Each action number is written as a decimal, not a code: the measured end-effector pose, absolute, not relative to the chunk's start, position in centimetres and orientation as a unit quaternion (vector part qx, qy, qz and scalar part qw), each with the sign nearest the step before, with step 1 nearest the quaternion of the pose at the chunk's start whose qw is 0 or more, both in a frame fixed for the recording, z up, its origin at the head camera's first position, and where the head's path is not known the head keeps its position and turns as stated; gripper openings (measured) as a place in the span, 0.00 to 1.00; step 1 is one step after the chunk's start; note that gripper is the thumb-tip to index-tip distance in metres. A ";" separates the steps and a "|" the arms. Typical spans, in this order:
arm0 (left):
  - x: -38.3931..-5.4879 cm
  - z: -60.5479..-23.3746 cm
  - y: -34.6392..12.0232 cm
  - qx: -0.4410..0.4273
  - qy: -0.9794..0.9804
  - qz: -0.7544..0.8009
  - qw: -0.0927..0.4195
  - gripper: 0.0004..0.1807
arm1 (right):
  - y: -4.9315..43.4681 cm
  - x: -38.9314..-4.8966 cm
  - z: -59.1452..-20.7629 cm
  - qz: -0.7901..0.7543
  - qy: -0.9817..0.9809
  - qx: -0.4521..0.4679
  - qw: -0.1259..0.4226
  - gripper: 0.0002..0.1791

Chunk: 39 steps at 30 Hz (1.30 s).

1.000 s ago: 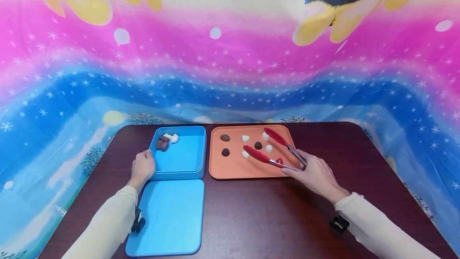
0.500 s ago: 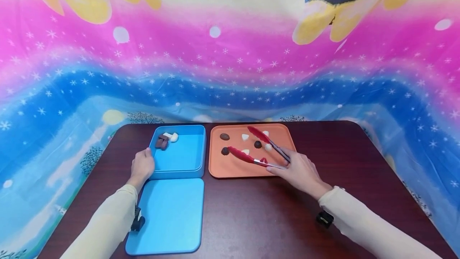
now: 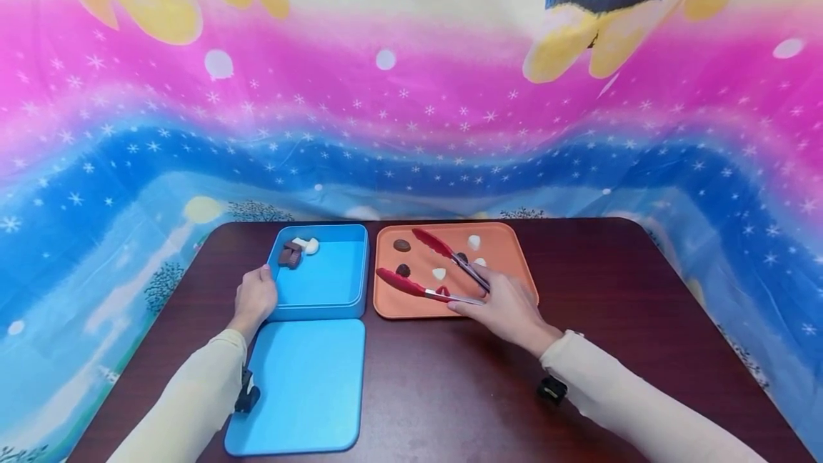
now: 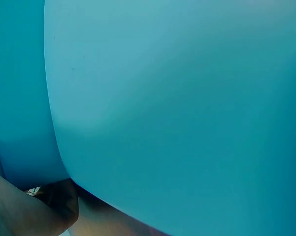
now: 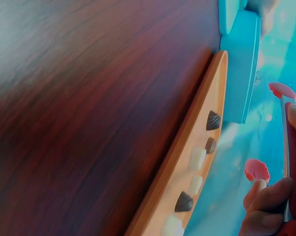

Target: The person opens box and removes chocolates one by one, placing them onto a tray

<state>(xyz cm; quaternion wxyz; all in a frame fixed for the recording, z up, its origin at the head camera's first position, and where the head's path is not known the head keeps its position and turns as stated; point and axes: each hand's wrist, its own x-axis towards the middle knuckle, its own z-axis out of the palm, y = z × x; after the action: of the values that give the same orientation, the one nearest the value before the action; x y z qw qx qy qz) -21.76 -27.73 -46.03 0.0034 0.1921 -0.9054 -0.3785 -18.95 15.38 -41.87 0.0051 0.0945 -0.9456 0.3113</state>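
Note:
My right hand [image 3: 504, 306] holds red-tipped tongs [image 3: 434, 243] above the orange tray [image 3: 418, 307]. The two tips stand spread apart with no piece pinched between them. Beneath lie chocolates: a brown oval piece [image 3: 401, 245], a dark ridged one [image 3: 403, 270] close to the nearer tip, and several white pieces, one [image 3: 439, 274] between the tong arms. The hand and tongs partly cover others. At the left, my left hand [image 3: 256, 300] grips the side wall of the blue box [image 3: 321, 311]. Inside its far left corner are dark chocolate pieces [image 3: 291, 256] and white ones [image 3: 311, 246].
A blue lid [image 3: 298, 384] lies flat in front of the box on the dark wooden table [image 3: 450, 391]. Box and tray stand side by side, close together. Behind the table hangs a patterned cloth [image 3: 411, 127].
My right hand has carried the spread tongs leftward across the tray, toward the box. The left hand, box and tray stay where they were.

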 end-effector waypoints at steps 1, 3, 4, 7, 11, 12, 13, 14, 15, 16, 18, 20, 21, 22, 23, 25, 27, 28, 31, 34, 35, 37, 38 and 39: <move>-21.8 -46.1 -27.7 0.193 -0.905 -0.379 0.002 0.37 | 15.2 -18.9 -42.0 0.312 -0.946 0.093 0.003 0.50; -21.7 -46.2 -27.7 0.193 -0.904 -0.381 0.002 0.37 | 14.8 -18.9 -42.1 0.315 -0.944 0.094 0.001 0.49; -21.7 -46.2 -27.6 0.194 -0.904 -0.381 0.003 0.37 | 14.6 -18.9 -42.2 0.317 -0.944 0.094 0.000 0.49; -21.7 -46.3 -27.6 0.191 -0.905 -0.380 0.011 0.37 | 13.9 -18.8 -42.4 0.323 -0.942 0.096 0.002 0.48; -21.6 -46.3 -27.7 0.190 -0.907 -0.377 0.012 0.37 | 12.7 -18.7 -42.4 0.332 -0.938 0.099 -0.004 0.45; -21.5 -46.3 -27.7 0.192 -0.906 -0.376 0.010 0.38 | 12.3 -18.7 -42.4 0.334 -0.937 0.101 -0.008 0.45; -21.5 -46.3 -27.7 0.193 -0.906 -0.376 0.008 0.38 | 12.0 -18.7 -42.3 0.335 -0.937 0.102 -0.011 0.45; -21.5 -46.3 -27.7 0.192 -0.907 -0.376 0.007 0.38 | 11.6 -18.7 -42.3 0.336 -0.936 0.103 -0.014 0.45; -21.5 -46.3 -27.7 0.192 -0.907 -0.376 0.006 0.38 | 11.3 -18.7 -42.2 0.337 -0.936 0.105 -0.014 0.45; -21.6 -46.3 -27.7 0.192 -0.906 -0.376 0.006 0.38 | 11.0 -18.7 -42.1 0.338 -0.935 0.106 -0.014 0.45; -21.7 -46.2 -27.6 0.190 -0.906 -0.379 0.005 0.38 | 10.5 -18.7 -42.0 0.342 -0.933 0.111 -0.011 0.46; -21.7 -46.3 -27.5 0.189 -0.905 -0.380 0.007 0.38 | 10.0 -18.8 -41.8 0.349 -0.930 0.115 -0.012 0.46; -21.7 -46.3 -27.4 0.190 -0.905 -0.381 0.007 0.38 | 9.8 -18.8 -41.7 0.352 -0.929 0.118 -0.013 0.45; -21.7 -46.3 -27.4 0.190 -0.905 -0.380 0.008 0.38 | 9.6 -18.9 -41.7 0.354 -0.927 0.119 -0.015 0.45; -21.8 -46.3 -27.4 0.189 -0.905 -0.380 0.009 0.38 | 9.4 -18.9 -41.7 0.356 -0.926 0.119 -0.018 0.45; -21.8 -46.3 -27.4 0.189 -0.906 -0.379 0.011 0.37 | 8.8 -19.0 -41.6 0.360 -0.925 0.119 -0.022 0.45; -21.7 -46.2 -27.5 0.189 -0.907 -0.377 0.014 0.36 | 8.1 -19.1 -41.5 0.365 -0.923 0.121 -0.027 0.43; -21.7 -46.2 -27.5 0.190 -0.907 -0.376 0.015 0.36 | 7.8 -19.2 -41.5 0.367 -0.922 0.124 -0.029 0.43; -21.5 -46.1 -27.7 0.192 -0.907 -0.373 0.019 0.33 | 6.7 -19.5 -41.2 0.367 -0.919 0.138 -0.029 0.39; -21.4 -46.0 -27.7 0.191 -0.908 -0.373 0.021 0.32 | 5.7 -20.0 -40.9 0.363 -0.919 0.150 -0.032 0.38; -21.5 -46.0 -27.7 0.191 -0.907 -0.374 0.021 0.32 | 5.4 -20.1 -40.8 0.361 -0.919 0.152 -0.034 0.39; -21.5 -46.1 -27.6 0.192 -0.907 -0.374 0.021 0.33 | 4.8 -20.5 -40.6 0.361 -0.919 0.155 -0.039 0.39; -21.5 -46.1 -27.6 0.193 -0.907 -0.374 0.022 0.33 | 4.6 -20.6 -40.5 0.362 -0.918 0.156 -0.042 0.40; -21.6 -46.1 -27.6 0.193 -0.907 -0.374 0.022 0.34 | 4.3 -20.8 -40.5 0.362 -0.918 0.155 -0.044 0.40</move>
<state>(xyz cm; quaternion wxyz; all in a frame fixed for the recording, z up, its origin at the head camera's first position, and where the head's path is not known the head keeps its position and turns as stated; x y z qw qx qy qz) -21.60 -27.60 -46.12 0.0216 0.1928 -0.9067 -0.3745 -20.81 4.31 -40.45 -0.0437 0.1547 -0.9181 0.3622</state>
